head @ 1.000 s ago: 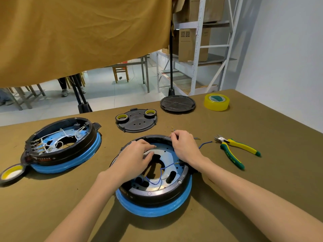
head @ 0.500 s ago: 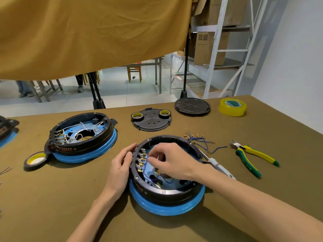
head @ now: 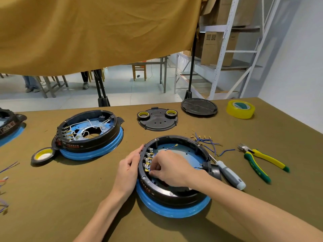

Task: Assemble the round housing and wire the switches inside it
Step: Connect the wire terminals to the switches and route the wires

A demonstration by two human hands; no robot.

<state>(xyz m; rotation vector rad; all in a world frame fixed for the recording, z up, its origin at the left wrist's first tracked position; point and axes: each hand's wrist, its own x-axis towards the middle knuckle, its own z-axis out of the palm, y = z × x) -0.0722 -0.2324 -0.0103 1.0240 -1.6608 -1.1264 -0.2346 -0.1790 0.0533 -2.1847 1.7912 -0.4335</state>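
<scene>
A round black housing on a blue ring sits in front of me on the table. A row of switches with brass terminals lines its inner left wall. My left hand rests flat against the outer left wall. My right hand reaches inside, fingertips pinching a blue wire at the lowest terminals. The wire's free end with a ring lug arcs up over the blue floor. Loose blue wires with brass lugs lie just behind the housing.
A second housing, wired in white, stands at left with a tape roll beside it. A black cover plate, round lid and yellow tape lie farther back. Screwdriver and yellow-green pliers lie at right.
My left hand left the housing's inside and now rests on its outer left wall. My right hand moved from the far rim down to the switch terminals. My view shifted left.
</scene>
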